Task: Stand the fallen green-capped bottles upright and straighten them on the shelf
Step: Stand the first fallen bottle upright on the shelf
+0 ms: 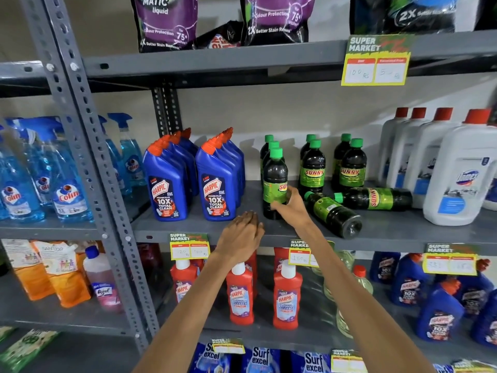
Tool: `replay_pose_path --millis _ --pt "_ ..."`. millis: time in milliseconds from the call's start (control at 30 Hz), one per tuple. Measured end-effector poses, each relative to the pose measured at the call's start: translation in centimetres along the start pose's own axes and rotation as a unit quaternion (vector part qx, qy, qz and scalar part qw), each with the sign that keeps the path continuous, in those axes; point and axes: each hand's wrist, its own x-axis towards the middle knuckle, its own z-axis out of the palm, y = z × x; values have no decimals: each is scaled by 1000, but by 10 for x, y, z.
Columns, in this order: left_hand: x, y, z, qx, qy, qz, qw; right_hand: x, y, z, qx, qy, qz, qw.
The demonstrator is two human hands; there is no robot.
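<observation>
Reach favours the right hand (pixel 289 204), which is wrapped around the lower body of the front upright bottle (pixel 274 181) in the left column, fingers across its green label. Two fallen bottles lie just to the right of that hand on the same shelf (pixel 201 224). The nearer one (pixel 333 214) lies diagonally, green cap up-left almost at the right wrist, base out toward the shelf's front edge. The farther one (pixel 376 199) lies nearly crosswise, cap pointing left and close to the first bottle's shoulder, base toward the white jugs (pixel 457 181). The left hand (pixel 243 231) rests palm-down at the shelf lip with loosely curled fingers, holding nothing (it sits well left of both fallen bottles). Judging by this, the diagonal bottle is the likely next pick for the right hand, grasped near its neck and swung upright.
</observation>
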Motion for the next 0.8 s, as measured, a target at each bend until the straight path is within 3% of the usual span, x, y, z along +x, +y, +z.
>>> replay_pose_path --millis 167,333,500,800 --pt "0 -2 1 -2 3 -3 1000 -2 6 5 -79 68 -28 994" --pt "1 -2 3 -2 9 -1 1000 -2 5 1 -41 17 -9 999" --pt "0 0 2 -3 12 -1 1000 -7 5 2 -54 52 -16 997" --pt "0 0 1 -5 6 -9 1000 -15 1 -1 -80 44 -29 995"
